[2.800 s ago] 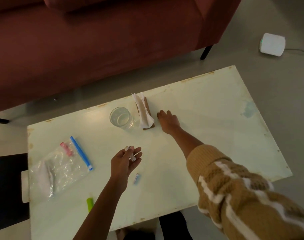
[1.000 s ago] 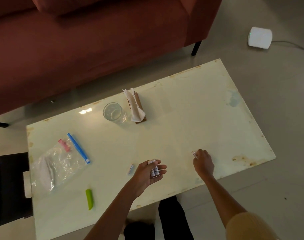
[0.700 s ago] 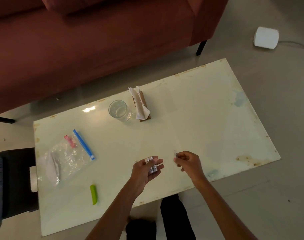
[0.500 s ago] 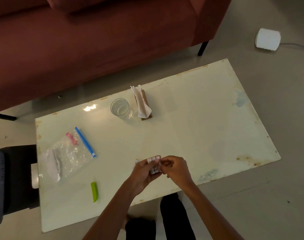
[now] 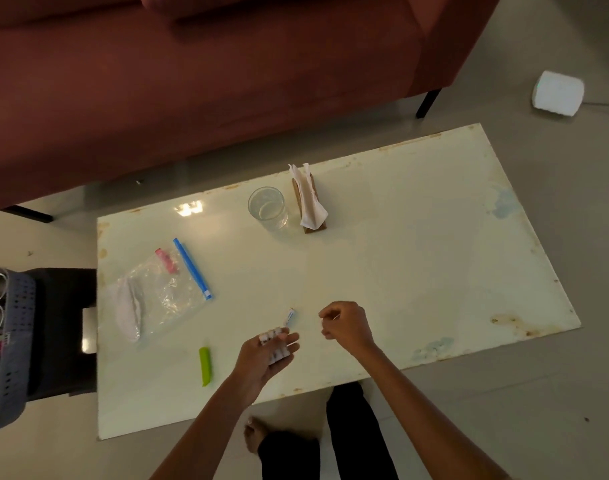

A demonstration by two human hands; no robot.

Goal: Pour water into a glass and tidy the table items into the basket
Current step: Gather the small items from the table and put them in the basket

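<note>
Risk: basket (image 5: 19,341) sits far left of both hands. On that carry, tipping the palm would spill the small tubes (image 5: 274,349), which lie loose. Left hand (image 5: 261,362) cradles them on half-curled fingers. Right hand (image 5: 346,325) is curled above the tabletop (image 5: 417,271); contents indiscernible. Glass (image 5: 267,207) stands beyond both.

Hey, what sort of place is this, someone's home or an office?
Most likely a home living room: a dark red sofa stands behind a low, pale coffee table, which holds a glass of water and a napkin holder.
</note>
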